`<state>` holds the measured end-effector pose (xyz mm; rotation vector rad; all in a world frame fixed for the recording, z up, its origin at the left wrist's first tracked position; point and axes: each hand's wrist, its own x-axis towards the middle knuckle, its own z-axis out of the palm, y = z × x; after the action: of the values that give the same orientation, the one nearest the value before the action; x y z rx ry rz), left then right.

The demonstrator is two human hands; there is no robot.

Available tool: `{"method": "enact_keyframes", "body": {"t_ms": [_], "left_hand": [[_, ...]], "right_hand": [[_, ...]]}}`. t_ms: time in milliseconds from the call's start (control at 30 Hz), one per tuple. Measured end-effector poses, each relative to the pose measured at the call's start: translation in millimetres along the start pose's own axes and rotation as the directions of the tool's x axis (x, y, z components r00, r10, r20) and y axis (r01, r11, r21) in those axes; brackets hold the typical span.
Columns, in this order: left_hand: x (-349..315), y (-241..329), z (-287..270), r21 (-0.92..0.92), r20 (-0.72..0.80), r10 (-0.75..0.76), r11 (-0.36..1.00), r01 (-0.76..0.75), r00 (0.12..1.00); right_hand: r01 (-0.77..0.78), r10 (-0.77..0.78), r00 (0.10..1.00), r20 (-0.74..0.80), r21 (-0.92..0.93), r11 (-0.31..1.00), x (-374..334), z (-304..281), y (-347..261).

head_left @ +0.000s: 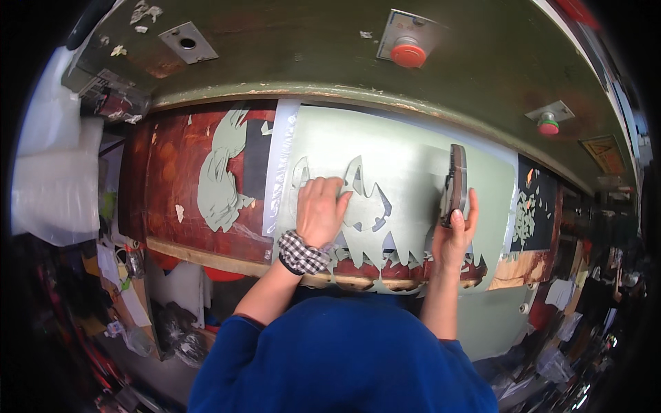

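A pale green sheet (406,155) lies across the work surface, with cut-out holes and a jagged near edge. My left hand (321,212) is on its left part, between the cut-outs; the fingers curl down against the sheet, and whatever they hold is hidden. In my right hand (454,237) is a cutting die (456,175), a narrow brown-and-dark frame held on edge above the right side of the sheet. Thumb and fingers grip its near end. A checked scrunchie (306,253) circles my left wrist.
Green offcuts (222,182) pile up on the reddish board (172,172) at left. Small cut pieces (525,217) lie on a dark patch at right. Beyond the sheet rises a green machine panel (296,48) with a red push button (407,54) and a smaller red-and-green one (548,125).
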<state>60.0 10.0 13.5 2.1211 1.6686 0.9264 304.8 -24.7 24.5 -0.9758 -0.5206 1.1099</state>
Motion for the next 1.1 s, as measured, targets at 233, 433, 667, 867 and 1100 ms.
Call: {"method": "enact_keyframes", "body": {"t_ms": [233, 433, 667, 867, 1100], "left_hand": [[5.7, -10.7, -17.7, -0.123, 0.033, -0.136, 0.983, 0.139, 0.990], [-14.3, -34.1, -46.7, 0.026, -0.101, -0.101, 0.994, 0.105, 0.990], [-64.0, -43.3, -75.8, 0.018, -0.129, -0.247, 0.968, 0.251, 0.960], [-80.7, -45.0, -80.1, 0.057, -0.282, -0.462, 0.867, 0.495, 0.841], [-29.6, -81.7, -48.6, 0.303, -0.272, -0.260, 0.891, 0.339, 0.927]], "right_hand": [[0.334, -0.177, 0.941, 0.289, -0.701, 0.630, -0.7, 10.9, 9.3], [0.461, -0.172, 0.887, 0.429, -0.790, 0.404, 8.7, 3.2, 28.7], [0.508, -0.207, 0.857, 0.473, -0.843, 0.176, 10.3, 9.5, -10.9], [0.445, -0.745, 0.627, 0.230, -0.890, 0.100, 89.7, 6.3, -128.6], [0.537, -0.807, 0.551, 0.215, -0.831, 0.146, 122.3, 5.7, -101.1]]}}
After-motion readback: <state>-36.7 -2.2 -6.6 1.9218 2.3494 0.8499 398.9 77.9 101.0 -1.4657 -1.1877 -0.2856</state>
